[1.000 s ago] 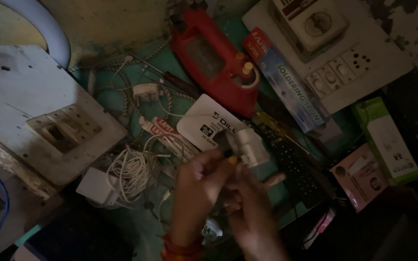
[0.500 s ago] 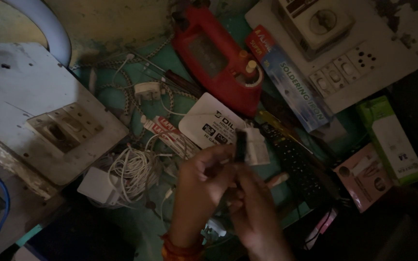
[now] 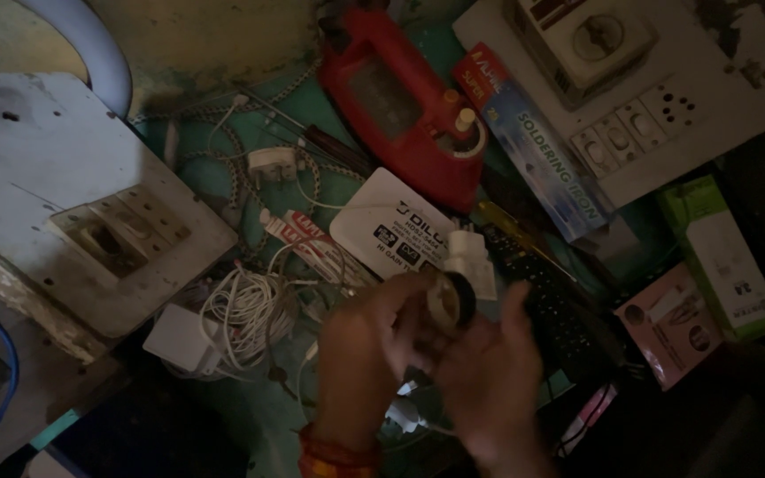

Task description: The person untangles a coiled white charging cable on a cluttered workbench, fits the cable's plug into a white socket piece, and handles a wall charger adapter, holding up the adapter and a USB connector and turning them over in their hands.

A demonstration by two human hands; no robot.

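1. Just below the white flat box (image 3: 393, 228), both hands meet over the cluttered bench; the left hand (image 3: 358, 354) and right hand (image 3: 489, 376) together pinch a small round part (image 3: 450, 299), dark-rimmed with a pale face.
2. Left fingers curl narrowly around the part's near side; right fingers close on its far side. The picture is blurred, so the exact grip is hard to tell.
3. A white plug adapter (image 3: 469, 258) lies just right of the box, touching or nearly touching the held part.
4. Left of the box, a coil of white cable (image 3: 250, 312) sprawls; above the box sits a red iron (image 3: 400, 97).
5. Risk, as I judge it: the part is small and the light is poor, so a slip could drop it into the cables, where it would be hard to find.
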